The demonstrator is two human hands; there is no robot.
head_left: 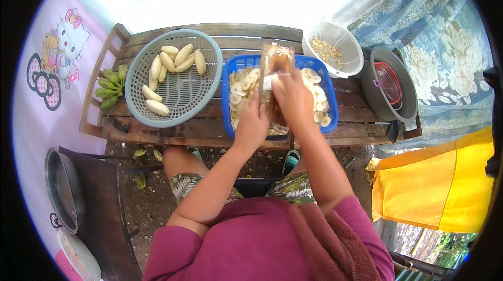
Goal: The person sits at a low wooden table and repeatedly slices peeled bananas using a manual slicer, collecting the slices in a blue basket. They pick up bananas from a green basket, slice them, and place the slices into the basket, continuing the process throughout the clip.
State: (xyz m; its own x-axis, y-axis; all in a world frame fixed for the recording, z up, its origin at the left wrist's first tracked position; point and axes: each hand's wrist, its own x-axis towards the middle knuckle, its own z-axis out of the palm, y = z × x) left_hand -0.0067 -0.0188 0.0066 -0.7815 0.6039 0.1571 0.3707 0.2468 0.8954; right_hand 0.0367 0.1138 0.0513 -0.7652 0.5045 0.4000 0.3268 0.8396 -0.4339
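My left hand (251, 123) grips the left edge of a long wooden slicer (277, 54), which lies across a blue plastic basket (227, 118). My right hand (293, 100), slightly blurred, is closed on a pale peeled banana (273, 83) against the slicer's surface. Many round banana slices (319, 95) lie in the basket on both sides of the slicer. Pale scraps cling to the slicer's wood, and its lower part is partly covered by my hands.
Left on the slatted wooden table (183, 134): a grey colander (212, 97) of peeled bananas and green bananas (110, 84). Right: a white strainer (348, 63) with small pieces and a dark tub (406, 97) holding red-rimmed items. A metal basin (63, 189) stands lower left; yellow fabric (429, 176) hangs right.
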